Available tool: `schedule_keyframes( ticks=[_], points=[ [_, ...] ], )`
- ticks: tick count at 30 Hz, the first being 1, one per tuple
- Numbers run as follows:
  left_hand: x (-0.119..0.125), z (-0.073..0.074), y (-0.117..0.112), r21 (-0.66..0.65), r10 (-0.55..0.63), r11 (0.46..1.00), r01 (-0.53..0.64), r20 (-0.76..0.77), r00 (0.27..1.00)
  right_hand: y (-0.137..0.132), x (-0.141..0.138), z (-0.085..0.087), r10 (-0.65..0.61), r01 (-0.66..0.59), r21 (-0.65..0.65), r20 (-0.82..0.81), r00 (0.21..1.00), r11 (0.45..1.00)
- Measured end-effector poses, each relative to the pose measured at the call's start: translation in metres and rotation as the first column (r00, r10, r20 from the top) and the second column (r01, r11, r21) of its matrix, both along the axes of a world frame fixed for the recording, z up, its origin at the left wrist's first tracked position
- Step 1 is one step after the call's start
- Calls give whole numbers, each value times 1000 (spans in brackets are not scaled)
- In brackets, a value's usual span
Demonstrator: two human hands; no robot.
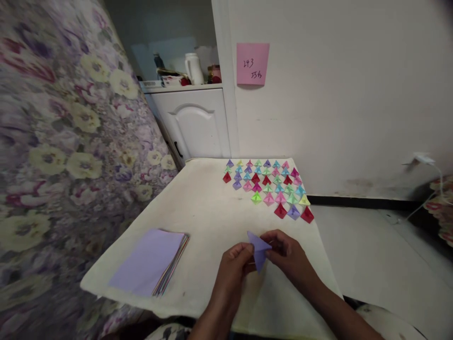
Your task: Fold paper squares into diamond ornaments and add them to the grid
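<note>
A purple piece of folded paper (259, 251) is held up over the near part of the table, between my two hands. My left hand (238, 262) pinches its left side between thumb and fingers. At its right corner, the fingers and thumb of my right hand (286, 252) are closed on the edge. The paper shows creases and pointed corners. Beyond it, several small folded paper pieces (281, 211) in red, purple, green, pink and blue lie in rows at the table's far right. To the left is a stack of coloured paper sheets (150, 262), a purple one on top.
The pale-covered table (205, 208) stands against the wall. Floral curtain (85, 156) hangs along the left. Behind are a white cabinet (198, 123) and a shelf with a white jug (194, 68). A pink note (252, 63) is stuck on the wall. A plug with a cable (423, 159) is at right.
</note>
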State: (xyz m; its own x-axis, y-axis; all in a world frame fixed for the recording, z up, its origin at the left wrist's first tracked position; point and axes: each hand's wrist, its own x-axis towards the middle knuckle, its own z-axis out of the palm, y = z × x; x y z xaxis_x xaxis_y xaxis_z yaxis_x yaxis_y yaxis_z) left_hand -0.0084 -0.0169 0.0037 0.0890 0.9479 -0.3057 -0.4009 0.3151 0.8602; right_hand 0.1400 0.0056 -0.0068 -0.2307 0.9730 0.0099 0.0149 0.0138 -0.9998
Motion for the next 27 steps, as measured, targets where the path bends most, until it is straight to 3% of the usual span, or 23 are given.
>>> schedule_keyframes(
  ticks=[6,12,17,20,27],
  points=[
    [-2,3,-7,-27,-74,997,73,-34,997,1,4,2,2,-2,12,1,1000,1000],
    [-4,5,-11,49,-91,994,100,-167,982,-1,1,6,1,-2,6,38,999,1000],
    [-6,-1,-7,73,-95,991,113,-212,973,0,-1,1,5,-3,-22,93,996,1000],
    [-4,3,-6,74,-97,990,117,-233,968,1,-1,-2,-3,6,-34,98,995,999],
    [-7,13,-6,134,-25,989,60,-253,967,1,-3,5,-17,13,-109,-31,999,994]
  ],
)
